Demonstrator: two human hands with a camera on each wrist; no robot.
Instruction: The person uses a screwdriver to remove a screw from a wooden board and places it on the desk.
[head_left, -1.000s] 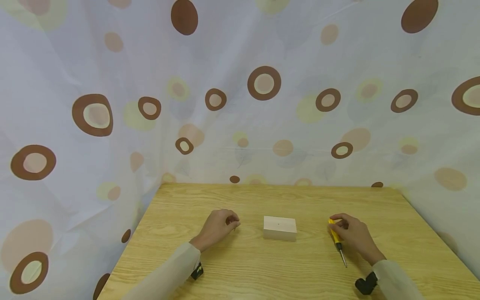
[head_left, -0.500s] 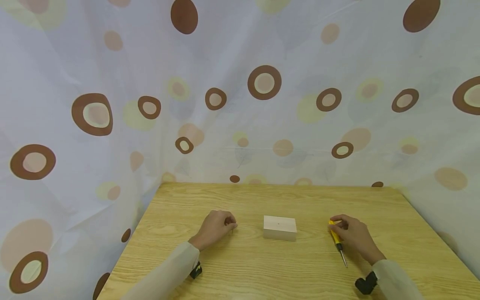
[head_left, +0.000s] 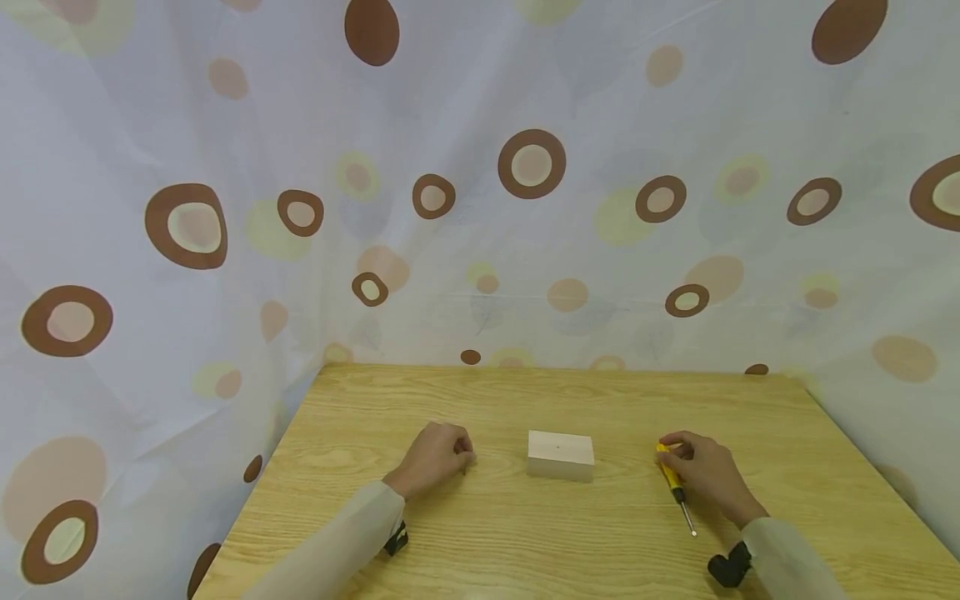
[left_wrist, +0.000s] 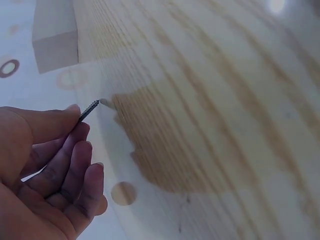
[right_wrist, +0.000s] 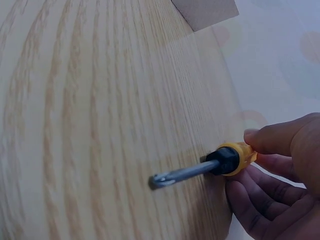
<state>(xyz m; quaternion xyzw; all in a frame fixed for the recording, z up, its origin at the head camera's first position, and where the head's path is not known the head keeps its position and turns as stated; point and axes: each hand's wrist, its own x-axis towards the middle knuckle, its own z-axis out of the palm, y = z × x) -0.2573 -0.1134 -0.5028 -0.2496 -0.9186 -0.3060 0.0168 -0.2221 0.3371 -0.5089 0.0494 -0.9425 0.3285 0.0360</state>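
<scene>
My left hand (head_left: pixel 433 457) pinches a dark threaded screw (left_wrist: pixel 90 110) between thumb and forefinger, low over the table left of the block. In the left wrist view the screw's pointed end sticks out past the fingertips; its head is hidden by the fingers. A pale wooden block (head_left: pixel 561 450) with a small dark dot on its top lies between the hands. On the right side, my right hand (head_left: pixel 708 471) grips a screwdriver (head_left: pixel 675 486) by its yellow and black handle. Its metal shaft (right_wrist: pixel 185 173) points back toward the front of the table.
Both hands are over a wood-grain table (head_left: pixel 480 550). A white curtain (head_left: pixel 450 117) with brown and beige spots hangs behind it and along both sides. A black wrist-worn device (head_left: pixel 729 567) shows under the right sleeve, and another (head_left: pixel 396 540) under the left.
My left hand has shifted slightly left and a little nearer, with the screw still pinched. The right hand and screwdriver have barely moved, and the block stays in place.
</scene>
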